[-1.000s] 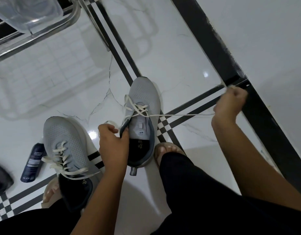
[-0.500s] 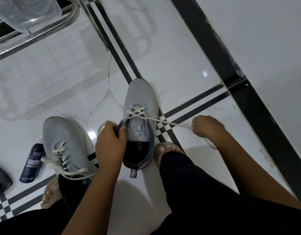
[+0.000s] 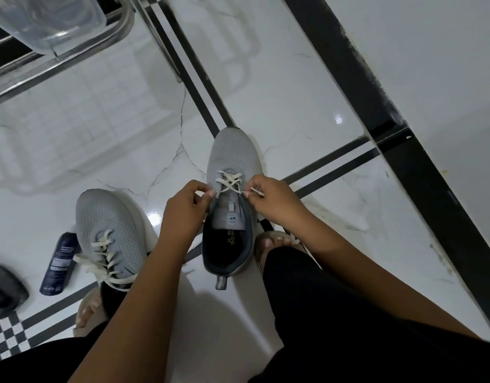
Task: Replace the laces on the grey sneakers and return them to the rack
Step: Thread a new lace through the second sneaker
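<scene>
Sneaker (image 3: 232, 189) between hands, second sneaker (image 3: 108, 233), bottle (image 3: 60, 264)

The left hand (image 3: 187, 208) covers the near left edge of the sneaker (image 3: 229, 200) on the floor, so where the lace (image 3: 228, 181) enters the eyelet there cannot be seen; the right hand (image 3: 274, 201) hides the opposite edge, and only a short lace tip shows past its fingers; the second sneaker (image 3: 111, 233) loses its heel behind the left forearm and a dark trouser leg; the print on the dark bottle (image 3: 60, 263) is too small to read; a dark object (image 3: 5, 291) at the left edge is cut off and blurred; the clear container (image 3: 48, 20) and metal rack (image 3: 72, 48) run out of the top corner.
</scene>
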